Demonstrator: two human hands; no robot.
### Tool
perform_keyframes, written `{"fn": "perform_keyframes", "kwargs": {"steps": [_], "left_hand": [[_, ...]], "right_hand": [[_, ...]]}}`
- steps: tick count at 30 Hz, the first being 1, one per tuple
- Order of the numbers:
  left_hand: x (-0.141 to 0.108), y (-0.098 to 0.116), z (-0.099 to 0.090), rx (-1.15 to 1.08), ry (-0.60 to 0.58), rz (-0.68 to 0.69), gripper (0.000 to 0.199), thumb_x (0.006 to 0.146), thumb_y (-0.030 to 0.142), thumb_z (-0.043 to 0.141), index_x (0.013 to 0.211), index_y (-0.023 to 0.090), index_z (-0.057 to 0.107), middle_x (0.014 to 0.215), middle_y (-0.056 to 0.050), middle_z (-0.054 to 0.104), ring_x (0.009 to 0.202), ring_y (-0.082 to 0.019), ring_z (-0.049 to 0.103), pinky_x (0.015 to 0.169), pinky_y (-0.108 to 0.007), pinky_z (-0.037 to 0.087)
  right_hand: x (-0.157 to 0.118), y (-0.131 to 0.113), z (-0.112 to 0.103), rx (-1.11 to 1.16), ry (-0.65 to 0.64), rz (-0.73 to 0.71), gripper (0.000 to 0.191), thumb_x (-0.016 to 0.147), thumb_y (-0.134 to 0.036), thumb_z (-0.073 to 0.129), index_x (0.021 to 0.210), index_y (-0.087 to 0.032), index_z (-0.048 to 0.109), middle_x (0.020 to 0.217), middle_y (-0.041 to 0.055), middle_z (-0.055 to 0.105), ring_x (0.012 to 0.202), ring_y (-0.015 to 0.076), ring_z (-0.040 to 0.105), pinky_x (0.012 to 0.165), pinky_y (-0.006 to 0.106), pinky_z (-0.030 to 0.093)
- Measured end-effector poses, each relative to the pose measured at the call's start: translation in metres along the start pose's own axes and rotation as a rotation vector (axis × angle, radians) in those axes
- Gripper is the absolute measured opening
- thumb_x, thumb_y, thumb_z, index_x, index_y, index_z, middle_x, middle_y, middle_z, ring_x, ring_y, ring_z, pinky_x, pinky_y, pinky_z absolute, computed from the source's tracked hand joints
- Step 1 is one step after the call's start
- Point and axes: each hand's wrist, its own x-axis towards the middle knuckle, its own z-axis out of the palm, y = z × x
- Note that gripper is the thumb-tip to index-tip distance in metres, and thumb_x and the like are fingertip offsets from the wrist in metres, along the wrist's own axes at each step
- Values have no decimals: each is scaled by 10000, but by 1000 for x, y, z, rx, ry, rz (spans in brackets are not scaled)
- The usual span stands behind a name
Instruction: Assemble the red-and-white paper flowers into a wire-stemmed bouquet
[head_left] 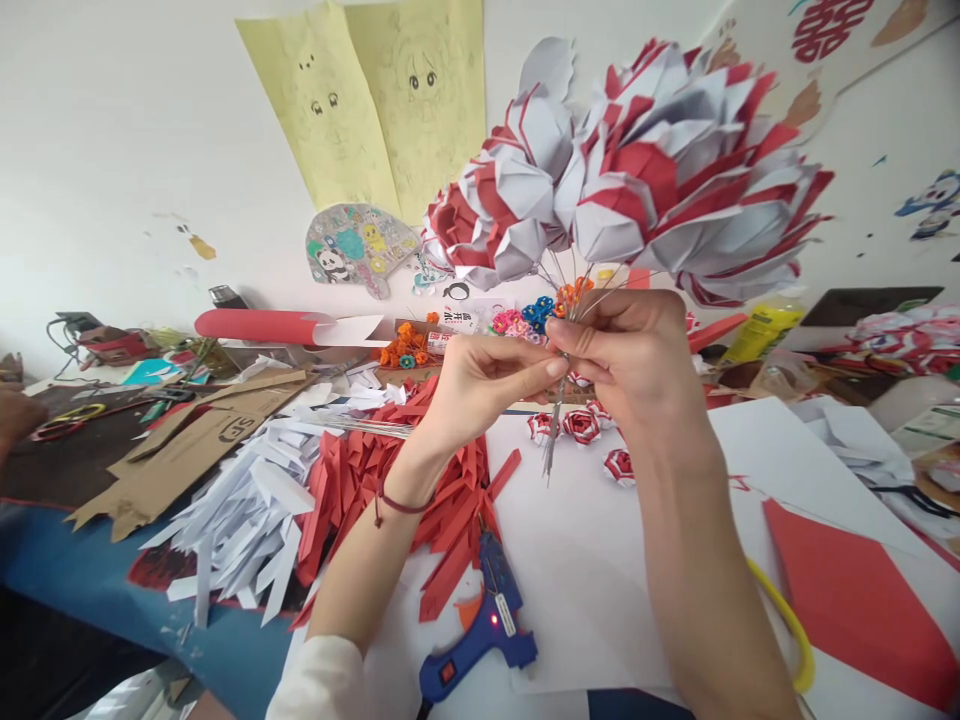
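Red and white paper flowers (pixel 637 180) stand bunched on thin wire stems (pixel 559 390), held up above the worktop (pixel 67 580) in front of the wall. My right hand (pixel 637 365) is closed around the stems just below the blooms, fingers curled tight, with the wire ends hanging down past my palm. My left hand (pixel 480 385) comes in from the other side, thumb and fingertips pinched together on the same stems, touching my right fingers. Just below the wire tips, small red and white paper roses (pixel 581 425) lie on a white sheet (pixel 600 570). Under my left wrist is a heap of red strips (pixel 390 480), and beside it, further left, a heap of white strips (pixel 247 510). A blue glue gun (pixel 484 625) lies near my left forearm, its small light glowing red. A red sheet (pixel 855 600) sits at the right, with a yellow cord (pixel 791 625) curving beside my right forearm. Cardboard (pixel 187 440) lies at the left, a red roll (pixel 262 325) behind it, and small coloured paper rosettes (pixel 525 315) sit behind my hands. Yellow drawings (pixel 390 100) hang on the wall.
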Motion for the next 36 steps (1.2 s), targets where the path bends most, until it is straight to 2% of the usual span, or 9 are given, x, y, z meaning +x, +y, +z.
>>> {"fn": "perform_keyframes", "kwargs": {"steps": [13, 19, 24, 30, 33, 36], "left_hand": [[-2, 1, 3, 63, 49, 14, 193, 750, 345, 823, 802, 160, 803, 658, -20, 706, 568, -86, 591, 531, -193, 517], [3, -5, -2, -42, -83, -10, 198, 837, 353, 749, 877, 165, 795, 723, -25, 717, 635, -93, 643, 607, -195, 543], [2, -3, -3, -47, -180, -108, 309, 842, 432, 728, 951, 149, 789, 849, -80, 773, 747, -151, 707, 668, -240, 566], [1, 1, -3, -43, -190, -145, 227, 837, 357, 748, 893, 139, 776, 803, -71, 772, 684, -125, 680, 617, -215, 529], [1, -2, -3, -79, -201, -167, 210, 822, 322, 767, 909, 130, 767, 780, -62, 763, 671, -125, 673, 609, -216, 521], [2, -3, -5, -97, -224, -159, 206, 864, 304, 724, 948, 121, 768, 781, -58, 757, 666, -117, 666, 628, -218, 522]], "right_hand": [[3, 2, 1, -55, 44, -11, 440, 611, -337, 912, 458, -165, 537, 491, -20, 479, 406, 49, 319, 388, 257, 200], [3, 1, -4, -61, 81, 19, 396, 601, -296, 914, 479, -163, 561, 489, -14, 477, 415, 57, 323, 374, 251, 153], [5, -1, -8, -175, 221, -82, 335, 646, -170, 850, 475, -164, 563, 483, -30, 418, 409, 57, 289, 390, 269, 160], [6, 2, -11, -352, 246, -183, 349, 710, -177, 813, 502, -173, 533, 522, -22, 439, 480, 82, 363, 453, 280, 259], [5, 4, -11, -390, 265, -211, 336, 712, -177, 804, 519, -176, 529, 516, -35, 424, 472, 77, 354, 451, 271, 267], [5, 5, -12, -417, 285, -231, 332, 711, -189, 797, 527, -175, 520, 516, -45, 411, 467, 72, 350, 443, 261, 271]]}}
